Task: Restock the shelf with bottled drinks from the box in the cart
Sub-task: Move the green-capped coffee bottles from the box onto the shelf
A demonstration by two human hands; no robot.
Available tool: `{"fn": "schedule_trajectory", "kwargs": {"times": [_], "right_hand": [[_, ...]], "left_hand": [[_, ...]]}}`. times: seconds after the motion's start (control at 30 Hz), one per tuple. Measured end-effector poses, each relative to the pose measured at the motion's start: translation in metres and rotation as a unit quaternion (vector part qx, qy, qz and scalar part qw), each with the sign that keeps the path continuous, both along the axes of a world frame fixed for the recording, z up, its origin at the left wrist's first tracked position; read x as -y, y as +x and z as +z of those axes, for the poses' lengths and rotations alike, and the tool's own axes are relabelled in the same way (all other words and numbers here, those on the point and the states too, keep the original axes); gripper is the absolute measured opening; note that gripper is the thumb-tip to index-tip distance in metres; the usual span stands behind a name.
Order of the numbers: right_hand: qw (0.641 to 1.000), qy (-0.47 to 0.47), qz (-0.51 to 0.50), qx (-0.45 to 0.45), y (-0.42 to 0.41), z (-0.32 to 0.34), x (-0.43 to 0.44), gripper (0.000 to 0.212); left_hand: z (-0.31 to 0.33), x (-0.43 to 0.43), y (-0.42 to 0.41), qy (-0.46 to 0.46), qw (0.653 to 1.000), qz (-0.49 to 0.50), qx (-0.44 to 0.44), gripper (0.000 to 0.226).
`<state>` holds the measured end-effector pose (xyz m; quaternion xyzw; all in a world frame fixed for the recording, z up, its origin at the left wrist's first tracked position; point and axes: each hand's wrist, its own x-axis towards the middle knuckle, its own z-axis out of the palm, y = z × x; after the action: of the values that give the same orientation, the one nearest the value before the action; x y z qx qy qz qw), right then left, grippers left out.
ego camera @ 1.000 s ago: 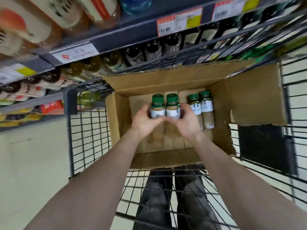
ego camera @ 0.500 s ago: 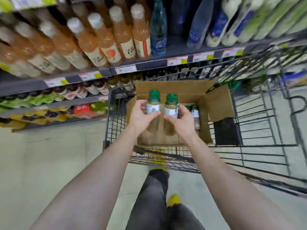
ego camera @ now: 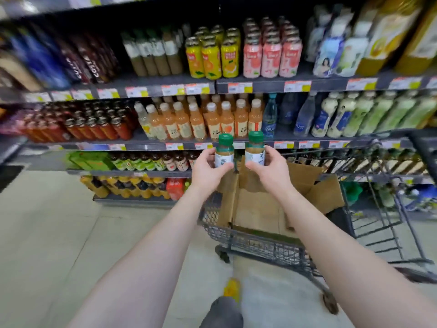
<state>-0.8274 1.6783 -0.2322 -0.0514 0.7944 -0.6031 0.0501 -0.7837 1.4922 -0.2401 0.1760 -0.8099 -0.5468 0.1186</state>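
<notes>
The left hand (ego camera: 208, 171) holds 1 bottle (ego camera: 224, 152) and the right hand (ego camera: 272, 170) holds a second bottle (ego camera: 255, 149). Each grip is clamped around the lower body of its bottle, with the thumb in front and the other fingers behind. Both bottles stand upright, side by side but not touching, and each has a green cap, a brown drink inside and a white label. They are raised above the box (ego camera: 257, 204) and in front of the shelf (ego camera: 142, 144).

The box is brown cardboard and sits in the wire cart (ego camera: 260, 245), with its flaps open. From this angle I cannot tell what is inside the box.

The shelf has several levels full of drinks. The orange bottles with white caps (ego camera: 212, 121) stand on the level just behind the 2 held bottles. On the level above there are yellow bottles (ego camera: 211, 59) and pink bottles (ego camera: 270, 55). Price tags (ego camera: 297, 86) run along the front edges. The edges of the view are blurred. At the bottom, 1 leg in grey trousers (ego camera: 222, 313) and a yellow shoe (ego camera: 231, 288) are on the light floor (ego camera: 47, 233).
</notes>
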Motion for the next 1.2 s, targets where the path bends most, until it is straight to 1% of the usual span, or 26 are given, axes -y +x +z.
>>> {"fn": "schedule_trajectory", "kwargs": {"times": [0.07,0.17,0.2,0.3,0.37,0.47,0.53,0.6,0.67,0.77,0.87,1.0,1.2], "right_hand": [[1.000,0.004,0.013,-0.013,0.002,0.022,0.021,0.058],[0.999,0.000,0.031,-0.039,0.003,0.052,0.052,0.066],[0.998,-0.006,0.040,-0.047,0.006,0.064,0.064,0.067],[0.995,-0.026,0.060,-0.071,0.010,0.099,0.101,0.062],[0.993,-0.036,0.074,-0.080,0.012,0.116,0.127,0.057],[0.992,-0.041,0.079,-0.093,0.012,0.135,0.169,0.055],[0.991,-0.036,0.084,-0.100,0.009,0.144,0.201,0.052],[0.991,-0.021,0.081,-0.103,0.006,0.153,0.235,0.057],[0.992,-0.009,0.068,-0.108,0.001,0.162,0.269,0.064],[0.991,-0.012,0.060,-0.118,-0.008,0.170,0.317,0.065],[0.992,-0.010,0.043,-0.117,-0.021,0.172,0.357,0.067],[0.993,-0.006,0.019,-0.113,-0.043,0.171,0.393,0.069],[0.994,0.026,0.000,-0.105,-0.090,0.163,0.431,0.068]], "left_hand": [[0.028,0.014,0.014,-0.005,1.000,0.022,-0.018,0.067],[0.064,0.037,0.028,-0.023,0.999,0.032,-0.035,0.058],[0.076,0.047,0.034,-0.025,0.998,0.038,-0.044,0.058],[0.106,0.079,0.046,-0.038,0.995,0.057,-0.068,0.069],[0.122,0.104,0.050,-0.048,0.993,0.068,-0.079,0.066],[0.143,0.145,0.055,-0.045,0.992,0.075,-0.090,0.057],[0.154,0.178,0.053,-0.040,0.992,0.075,-0.090,0.062],[0.163,0.210,0.051,-0.042,0.993,0.066,-0.091,0.061],[0.171,0.244,0.045,-0.044,0.993,0.053,-0.091,0.061],[0.176,0.295,0.028,-0.051,0.994,0.038,-0.090,0.062],[0.179,0.339,0.008,-0.038,0.994,0.028,-0.096,0.069],[0.181,0.379,-0.021,-0.031,0.994,0.003,-0.105,0.056],[0.165,0.425,-0.075,-0.037,0.996,-0.015,-0.085,0.055]]}}
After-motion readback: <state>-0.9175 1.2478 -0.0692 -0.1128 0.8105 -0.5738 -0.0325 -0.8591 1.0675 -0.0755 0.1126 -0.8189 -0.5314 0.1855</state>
